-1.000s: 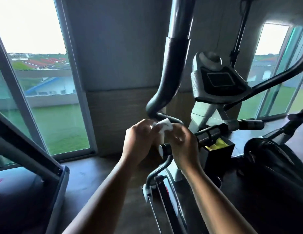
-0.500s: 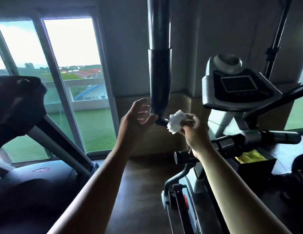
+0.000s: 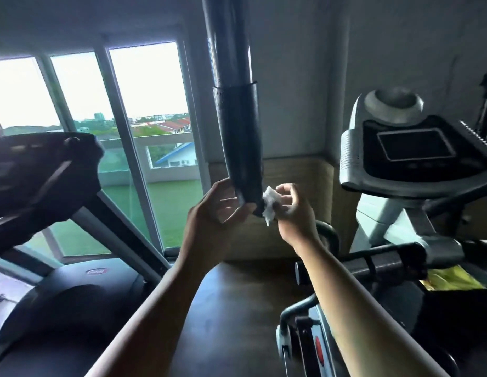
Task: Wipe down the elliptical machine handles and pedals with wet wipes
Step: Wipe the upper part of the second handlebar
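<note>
The elliptical's tall black left handle (image 3: 238, 137) runs down the middle of the view, its foam-covered lower part ending between my hands. My left hand (image 3: 216, 206) is at the handle's left side, fingers loosely spread, thumb touching its lower end. My right hand (image 3: 292, 210) pinches a crumpled white wet wipe (image 3: 270, 204) against the handle's lower right side. The elliptical's console (image 3: 411, 148) sits at the right, with a short horizontal black grip (image 3: 372, 265) below it. The pedals are out of sight.
A treadmill (image 3: 60, 300) with its dark console (image 3: 41, 170) fills the left side. Tall windows (image 3: 144, 104) stand behind it. A yellow item (image 3: 451, 280) lies in a dark holder at the right. Dark wooden floor (image 3: 237, 308) lies between the machines.
My view has swung up and left. The hands rose from the low bend of the handle to its foam end; the left hand let go of the wipe, which the right hand alone holds.
</note>
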A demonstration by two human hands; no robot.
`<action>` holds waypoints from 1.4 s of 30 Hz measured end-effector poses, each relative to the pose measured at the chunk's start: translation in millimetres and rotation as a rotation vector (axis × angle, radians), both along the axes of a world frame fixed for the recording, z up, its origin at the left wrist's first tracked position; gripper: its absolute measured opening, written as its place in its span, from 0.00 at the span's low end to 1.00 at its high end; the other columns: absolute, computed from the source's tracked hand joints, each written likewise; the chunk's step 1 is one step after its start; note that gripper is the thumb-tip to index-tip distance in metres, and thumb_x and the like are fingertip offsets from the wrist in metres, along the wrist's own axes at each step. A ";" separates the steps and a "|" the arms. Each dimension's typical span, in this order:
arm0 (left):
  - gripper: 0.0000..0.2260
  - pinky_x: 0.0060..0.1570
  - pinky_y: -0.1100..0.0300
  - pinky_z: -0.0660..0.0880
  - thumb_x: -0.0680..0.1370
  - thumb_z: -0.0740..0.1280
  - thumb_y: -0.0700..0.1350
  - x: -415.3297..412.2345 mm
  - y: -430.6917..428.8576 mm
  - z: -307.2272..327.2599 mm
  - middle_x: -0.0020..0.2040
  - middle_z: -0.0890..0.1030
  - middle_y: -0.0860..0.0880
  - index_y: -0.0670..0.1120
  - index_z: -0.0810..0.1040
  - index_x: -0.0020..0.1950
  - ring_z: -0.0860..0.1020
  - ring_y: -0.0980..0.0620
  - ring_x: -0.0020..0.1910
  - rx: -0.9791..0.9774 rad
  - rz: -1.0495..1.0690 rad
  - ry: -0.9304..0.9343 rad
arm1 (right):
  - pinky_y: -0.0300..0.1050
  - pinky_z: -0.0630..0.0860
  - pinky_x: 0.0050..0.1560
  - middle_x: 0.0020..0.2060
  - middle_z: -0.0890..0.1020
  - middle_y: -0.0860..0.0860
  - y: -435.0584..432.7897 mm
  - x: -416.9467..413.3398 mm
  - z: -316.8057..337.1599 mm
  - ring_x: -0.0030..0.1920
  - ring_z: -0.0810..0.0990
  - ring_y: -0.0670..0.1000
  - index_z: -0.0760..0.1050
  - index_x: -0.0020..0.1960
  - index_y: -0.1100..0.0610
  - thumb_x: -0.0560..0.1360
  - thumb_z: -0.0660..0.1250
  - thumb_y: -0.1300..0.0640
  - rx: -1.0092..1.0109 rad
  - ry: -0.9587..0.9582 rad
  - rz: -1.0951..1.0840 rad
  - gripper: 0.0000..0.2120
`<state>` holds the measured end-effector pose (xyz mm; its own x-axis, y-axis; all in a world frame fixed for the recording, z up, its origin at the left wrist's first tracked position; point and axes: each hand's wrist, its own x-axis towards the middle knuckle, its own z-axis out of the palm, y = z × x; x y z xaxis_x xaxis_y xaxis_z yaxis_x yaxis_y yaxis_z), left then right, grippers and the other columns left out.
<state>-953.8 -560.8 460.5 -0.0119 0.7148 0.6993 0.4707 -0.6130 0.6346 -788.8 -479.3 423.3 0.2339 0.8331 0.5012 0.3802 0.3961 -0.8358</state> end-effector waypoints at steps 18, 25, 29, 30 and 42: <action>0.14 0.48 0.72 0.75 0.76 0.73 0.51 1.8 1.4 -5.4 0.54 0.83 0.65 0.56 0.78 0.61 0.82 0.67 0.53 -0.021 0.063 0.024 | 0.47 0.77 0.62 0.56 0.84 0.50 7.4 12.2 -14.9 0.56 0.83 0.49 0.80 0.62 0.57 0.70 0.78 0.59 0.234 -0.383 0.087 0.21; 0.16 0.46 0.75 0.74 0.75 0.74 0.52 0.0 1.6 -2.6 0.55 0.84 0.60 0.57 0.78 0.62 0.82 0.66 0.52 -0.044 0.066 0.034 | 0.58 0.81 0.54 0.50 0.86 0.49 3.8 4.4 -16.2 0.51 0.85 0.51 0.82 0.55 0.52 0.67 0.80 0.57 0.309 -0.111 0.191 0.18; 0.15 0.48 0.74 0.74 0.75 0.72 0.55 -4.2 0.7 -1.8 0.55 0.84 0.60 0.59 0.78 0.62 0.81 0.68 0.53 -0.058 0.040 0.054 | 0.57 0.80 0.60 0.55 0.85 0.51 -18.2 1.9 -4.1 0.56 0.85 0.51 0.82 0.59 0.55 0.69 0.79 0.59 0.286 0.106 0.375 0.18; 0.15 0.49 0.75 0.74 0.75 0.70 0.57 -6.0 0.3 -0.9 0.56 0.84 0.62 0.60 0.78 0.62 0.81 0.68 0.54 -0.057 0.034 0.075 | 0.56 0.80 0.61 0.55 0.85 0.52 -25.8 1.9 0.2 0.56 0.84 0.51 0.82 0.59 0.57 0.70 0.79 0.61 0.295 0.150 0.406 0.18; 0.14 0.56 0.75 0.72 0.80 0.59 0.59 -25.0 1.3 14.9 0.52 0.79 0.76 0.66 0.77 0.64 0.77 0.73 0.58 -0.028 -0.012 0.204 | 0.51 0.82 0.54 0.51 0.85 0.51 -41.8 -32.5 -21.6 0.53 0.85 0.48 0.80 0.57 0.62 0.68 0.80 0.62 0.473 0.091 0.049 0.19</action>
